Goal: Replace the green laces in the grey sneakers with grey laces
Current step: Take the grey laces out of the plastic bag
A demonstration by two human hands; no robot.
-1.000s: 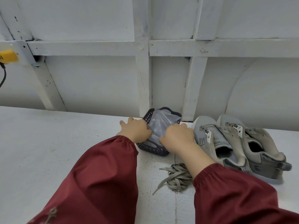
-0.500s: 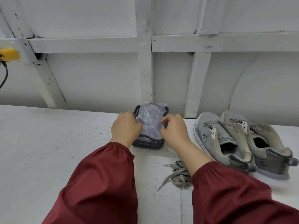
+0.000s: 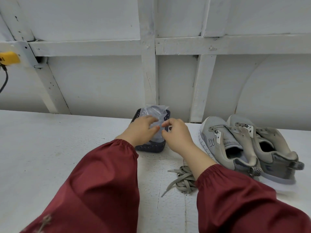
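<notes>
Maroon sleeves, both hands on a clear plastic bag point(image 3: 155, 112) standing in a dark perforated basket point(image 3: 149, 147).
Left hand point(image 3: 141, 130) lays nearly straight fingers across the bag; right hand point(image 3: 178, 137) curls in, thumb and forefinger pinching its edge. Grey sneakers point(image 3: 223, 142) sit side by side to the right, loose laces point(image 3: 183, 179) heaped near them on the white table point(image 3: 50, 148), below a white beamed wall point(image 3: 101, 81).

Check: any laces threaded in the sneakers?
No, both sneakers show bare eyelets; a loose lace bundle lies on the table beside them.
</notes>
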